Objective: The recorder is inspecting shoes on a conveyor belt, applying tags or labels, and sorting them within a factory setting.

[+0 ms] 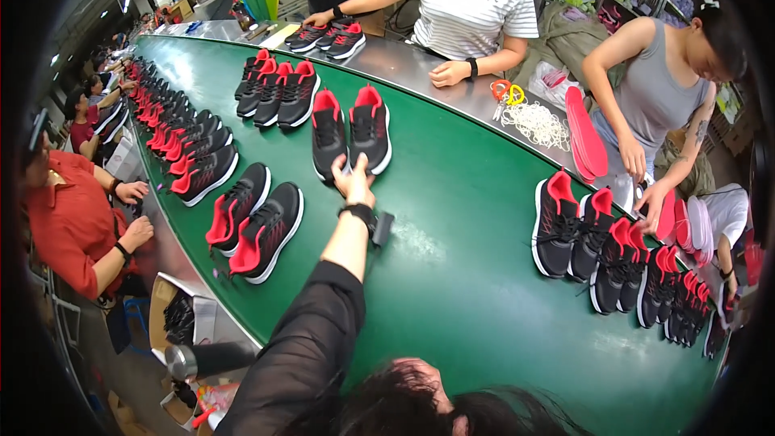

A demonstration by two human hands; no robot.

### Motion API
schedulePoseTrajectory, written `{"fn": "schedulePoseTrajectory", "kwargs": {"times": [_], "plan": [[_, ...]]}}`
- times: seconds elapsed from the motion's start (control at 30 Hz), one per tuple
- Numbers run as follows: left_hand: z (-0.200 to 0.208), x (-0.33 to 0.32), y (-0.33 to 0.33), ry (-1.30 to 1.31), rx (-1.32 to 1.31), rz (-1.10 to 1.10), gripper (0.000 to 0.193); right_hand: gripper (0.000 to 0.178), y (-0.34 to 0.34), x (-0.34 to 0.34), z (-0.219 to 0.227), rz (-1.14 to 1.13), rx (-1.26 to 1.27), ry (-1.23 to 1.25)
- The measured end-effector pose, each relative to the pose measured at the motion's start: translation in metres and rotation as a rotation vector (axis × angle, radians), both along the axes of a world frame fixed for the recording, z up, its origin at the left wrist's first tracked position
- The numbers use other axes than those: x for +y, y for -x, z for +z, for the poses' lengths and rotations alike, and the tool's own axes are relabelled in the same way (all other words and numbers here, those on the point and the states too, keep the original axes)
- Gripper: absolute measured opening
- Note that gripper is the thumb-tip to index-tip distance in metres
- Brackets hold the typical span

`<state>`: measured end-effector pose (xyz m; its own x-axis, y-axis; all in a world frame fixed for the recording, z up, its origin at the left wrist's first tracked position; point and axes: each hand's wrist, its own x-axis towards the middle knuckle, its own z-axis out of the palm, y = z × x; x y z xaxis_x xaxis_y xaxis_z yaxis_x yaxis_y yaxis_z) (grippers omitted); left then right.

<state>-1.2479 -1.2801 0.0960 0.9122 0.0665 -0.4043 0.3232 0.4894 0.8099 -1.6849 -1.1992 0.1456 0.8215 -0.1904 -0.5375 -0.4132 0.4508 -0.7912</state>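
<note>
A pair of black sneakers (pixel 349 133) with red linings and pale soles stands on the green conveyor belt (pixel 452 218), toes toward me. At those toes is my left hand (pixel 354 182), stretched out from a black sleeve, with a dark band and small device on the wrist. Its fingers are bent against the two toe ends, and the palm side is hidden. Left of my forearm lies another pair of sneakers (pixel 256 230). Beyond it, several more sneakers (pixel 278 93) stand close together. My right hand is not in view.
Rows of sneakers run along the left edge (pixel 182 141) and right (pixel 613 258). Across the belt, a person in a striped shirt (pixel 468 0) stands near scissors (pixel 507 93) and pale loops (pixel 537 123). Co-workers stand right and left; a dark flask (pixel 210 359) lies lower left. Dark hair covers the bottom edge.
</note>
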Motion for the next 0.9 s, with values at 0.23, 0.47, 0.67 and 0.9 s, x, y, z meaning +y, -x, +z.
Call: {"fn": "schedulePoseTrajectory", "kwargs": {"times": [0.23,0.47,0.67,0.9], "plan": [[0.094,0.088,0.283,-0.002,0.165,-0.219,0.047,0.020,-0.038,-0.041,0.083,-0.502,-0.065,1.203],[0.146,0.235,0.457,-0.126,0.313,-0.562,0.049,0.075,-0.078,-0.056,0.176,0.666,0.461,1.264],[0.158,0.251,0.473,-0.432,0.024,-0.646,0.048,0.064,-0.030,-0.046,0.127,0.469,0.473,0.732],[0.272,0.215,0.361,-0.814,-0.625,-1.300,0.031,0.047,0.080,-0.048,0.211,-0.324,0.409,0.197]]}}
